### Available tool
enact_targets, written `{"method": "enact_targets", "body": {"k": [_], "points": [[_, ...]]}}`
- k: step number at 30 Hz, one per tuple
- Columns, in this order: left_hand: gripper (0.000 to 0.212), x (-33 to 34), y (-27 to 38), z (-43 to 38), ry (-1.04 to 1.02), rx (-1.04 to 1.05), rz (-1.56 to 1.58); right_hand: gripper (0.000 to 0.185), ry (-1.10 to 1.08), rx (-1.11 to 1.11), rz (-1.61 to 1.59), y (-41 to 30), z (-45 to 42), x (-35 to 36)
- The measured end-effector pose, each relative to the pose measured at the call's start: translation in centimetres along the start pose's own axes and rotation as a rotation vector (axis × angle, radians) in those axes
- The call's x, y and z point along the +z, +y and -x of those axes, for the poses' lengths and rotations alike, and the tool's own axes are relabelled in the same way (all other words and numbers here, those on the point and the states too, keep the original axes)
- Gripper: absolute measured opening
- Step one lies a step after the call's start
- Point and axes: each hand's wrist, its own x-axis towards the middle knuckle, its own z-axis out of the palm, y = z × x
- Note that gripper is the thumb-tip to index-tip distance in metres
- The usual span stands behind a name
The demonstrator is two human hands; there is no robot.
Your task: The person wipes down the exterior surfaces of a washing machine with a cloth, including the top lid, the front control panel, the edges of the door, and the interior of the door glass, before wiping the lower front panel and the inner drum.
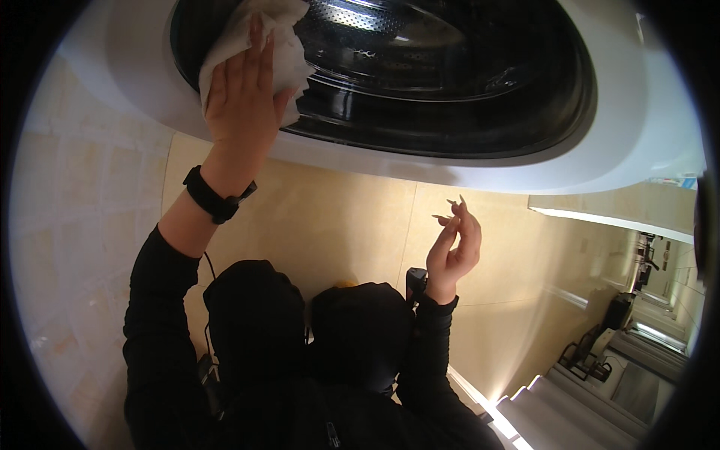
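My left hand (242, 107) lies flat, palm down, on a crumpled white wipe (292, 53) and presses it against the left rim of a washing machine's round door (439, 126). The wipe sticks out past the fingers and thumb on both sides. Through the dark glass, part of the perforated metal drum (360, 19) shows. My right hand (457, 242) hangs in the air below the machine's white front (495, 177), apart from it. Its fingers are loosely bent, and nothing is visible in them.
Beige floor tiles (315, 208) run beneath the machine and around my knees (360, 332). A pale tiled wall (84, 219) rises close on the left. To the right are a light panel (619, 211) and a grey piece of furniture (568, 405) beside dark objects (590, 357).
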Motion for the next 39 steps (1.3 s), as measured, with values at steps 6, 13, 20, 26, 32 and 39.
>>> {"method": "enact_targets", "body": {"k": [6, 13, 20, 26, 32, 39], "points": [[0.07, 0.3, 0.5, 1.8, -0.222, 0.236, 0.474, 0.035, -0.009, -0.043, -0.022, 0.4, -0.3, 0.2], [0.09, 1.0, 6.7, 2.5, -0.267, 0.564, 0.914, 0.035, 0.007, -0.019, -0.034, -0.1, -0.6, 0.4], [0.079, -2.3, 18.5, -0.8, 0.026, 0.471, 1.261, 0.032, 0.022, 0.023, 0.004, 0.1, 0.1, 0.4], [0.067, -6.3, 18.7, -8.0, 0.572, 0.424, 1.181, 0.031, 0.056, 0.083, -0.01, 0.3, 0.4, -0.2], [0.03, -3.9, 12.1, -12.1, 0.356, 0.286, 0.824, 0.032, 0.021, 0.065, 0.042, -0.1, 0.8, -0.5], [0.059, -0.8, 2.9, -9.4, 0.34, 0.022, 0.416, 0.031, -0.005, 0.019, 0.0, 0.5, 0.1, -0.1]]}}
